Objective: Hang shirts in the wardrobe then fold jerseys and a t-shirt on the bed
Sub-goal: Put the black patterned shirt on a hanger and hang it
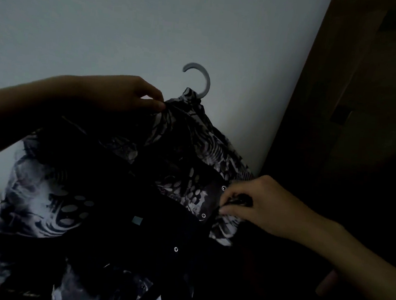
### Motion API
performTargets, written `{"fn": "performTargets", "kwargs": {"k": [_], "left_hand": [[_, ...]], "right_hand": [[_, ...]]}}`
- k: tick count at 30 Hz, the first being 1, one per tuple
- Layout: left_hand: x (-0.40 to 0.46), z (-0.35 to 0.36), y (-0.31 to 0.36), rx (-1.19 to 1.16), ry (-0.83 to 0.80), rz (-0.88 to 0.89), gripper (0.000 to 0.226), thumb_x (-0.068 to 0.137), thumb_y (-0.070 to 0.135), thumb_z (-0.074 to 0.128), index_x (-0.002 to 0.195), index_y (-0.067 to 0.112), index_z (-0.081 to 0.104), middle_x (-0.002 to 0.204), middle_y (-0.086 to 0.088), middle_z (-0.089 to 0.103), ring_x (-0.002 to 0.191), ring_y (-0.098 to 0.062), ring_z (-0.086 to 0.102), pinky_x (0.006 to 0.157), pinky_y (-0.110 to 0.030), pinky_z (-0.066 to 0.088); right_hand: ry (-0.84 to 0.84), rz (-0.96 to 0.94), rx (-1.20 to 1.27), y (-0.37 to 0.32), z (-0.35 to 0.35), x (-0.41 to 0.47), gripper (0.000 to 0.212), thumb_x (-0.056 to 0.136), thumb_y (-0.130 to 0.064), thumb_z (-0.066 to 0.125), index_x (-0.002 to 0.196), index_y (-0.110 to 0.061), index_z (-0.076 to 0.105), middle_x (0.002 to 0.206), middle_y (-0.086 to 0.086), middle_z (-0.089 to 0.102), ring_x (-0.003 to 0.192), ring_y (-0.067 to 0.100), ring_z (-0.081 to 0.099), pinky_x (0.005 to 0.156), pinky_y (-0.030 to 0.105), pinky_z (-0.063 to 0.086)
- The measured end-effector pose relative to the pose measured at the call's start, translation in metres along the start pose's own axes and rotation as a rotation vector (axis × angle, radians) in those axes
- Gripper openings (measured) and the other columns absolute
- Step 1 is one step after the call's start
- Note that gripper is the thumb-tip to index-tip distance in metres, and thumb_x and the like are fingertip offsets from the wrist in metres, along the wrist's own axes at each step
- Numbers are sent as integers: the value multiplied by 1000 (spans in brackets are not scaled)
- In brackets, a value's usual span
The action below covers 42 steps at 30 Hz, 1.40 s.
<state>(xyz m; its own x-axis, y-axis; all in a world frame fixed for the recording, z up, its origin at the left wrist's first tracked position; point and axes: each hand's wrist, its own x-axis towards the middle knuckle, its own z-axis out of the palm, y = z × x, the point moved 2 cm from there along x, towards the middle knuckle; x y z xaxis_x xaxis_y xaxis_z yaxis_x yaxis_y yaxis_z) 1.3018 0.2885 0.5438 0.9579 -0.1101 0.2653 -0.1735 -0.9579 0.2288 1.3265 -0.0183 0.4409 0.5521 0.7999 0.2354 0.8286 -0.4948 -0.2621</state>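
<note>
Shirt (108, 190) sits centre, on a hanger (201, 79) whose hook sticks up above the collar, w/ wall (107, 24) behind. Left hand (123, 94) is upper left, pinching the collar just left of the hook; right hand (257, 201) is lower right, pinching the shirt's front edge. Wardrobe (360, 115) stands at far right.

- The left hand (123, 94) reaches in from the left edge on a bare forearm, raised, thumb and forefinger pinching the collar fabric of the dark patterned button-up shirt (122, 191).
- The right hand (256, 204) comes from the near right, lower down, fingers curled and pinching the shirt's front edge beside its snaps.
</note>
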Motion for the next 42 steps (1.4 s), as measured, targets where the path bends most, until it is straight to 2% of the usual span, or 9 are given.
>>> {"fn": "performTargets", "kwargs": {"k": [6,9,14,20,26,29,31,34,42], "left_hand": [[2,-1,-5,31,18,-76,22,99,45,51,102,31,68,78,19,67,67,7,59,66,-14,37],[-5,-7,-8,11,2,-100,30,86,64,48,94,41,67,88,7,70,66,2,61,67,-20,41],[-12,-19,-6,15,10,-110,17,98,47,52,90,39,66,79,8,67,56,7,59,64,-21,39],[-24,-27,-7,-31,-34,-118,78,39,107,33,82,51,66,61,15,66,48,5,56,60,-26,41],[-26,-29,-5,-36,-28,-163,67,51,94,39,88,45,66,57,24,63,47,9,56,60,-25,38],[-26,-27,-4,-33,-53,-149,66,49,103,37,82,53,65,66,28,66,55,12,60,63,-23,40],[-23,-24,-5,-22,-49,-154,35,79,81,48,83,50,64,67,33,65,57,16,58,66,-23,40],[-17,-22,-6,-24,-19,-145,17,96,52,52,84,46,63,61,34,62,54,17,56,66,-24,38],[-18,-26,-6,-44,-10,-163,17,97,50,52,85,46,64,65,29,65,56,17,56,66,-20,38]], "right_hand": [[-87,5,118,-5,13,3,33,89,2,59,101,-29,65,104,-18,62,104,-3,58,82,8,44],[-87,-10,72,3,7,4,40,88,6,48,102,-30,57,105,-21,52,103,0,53,83,13,42],[-22,-34,102,4,-18,14,39,84,3,63,82,-36,62,93,-11,71,91,6,68,79,29,54],[70,33,176,14,-34,29,23,70,-16,89,67,-34,75,85,-9,78,81,5,73,79,37,59],[10,4,320,1,-15,33,13,68,-20,91,78,-21,82,101,-6,72,100,1,66,78,14,47],[-47,41,414,-8,4,35,13,72,-17,88,78,-12,79,86,-1,77,89,10,72,89,33,55],[15,58,379,-9,13,37,10,77,-23,85,78,-16,78,84,-3,77,87,13,72,89,46,55],[80,120,384,-10,16,39,13,81,-29,82,78,-18,75,85,-7,75,88,5,70,90,43,56],[291,198,155,-16,23,39,24,85,-49,72,80,-26,68,82,-10,73,79,10,70,72,41,59]]}}
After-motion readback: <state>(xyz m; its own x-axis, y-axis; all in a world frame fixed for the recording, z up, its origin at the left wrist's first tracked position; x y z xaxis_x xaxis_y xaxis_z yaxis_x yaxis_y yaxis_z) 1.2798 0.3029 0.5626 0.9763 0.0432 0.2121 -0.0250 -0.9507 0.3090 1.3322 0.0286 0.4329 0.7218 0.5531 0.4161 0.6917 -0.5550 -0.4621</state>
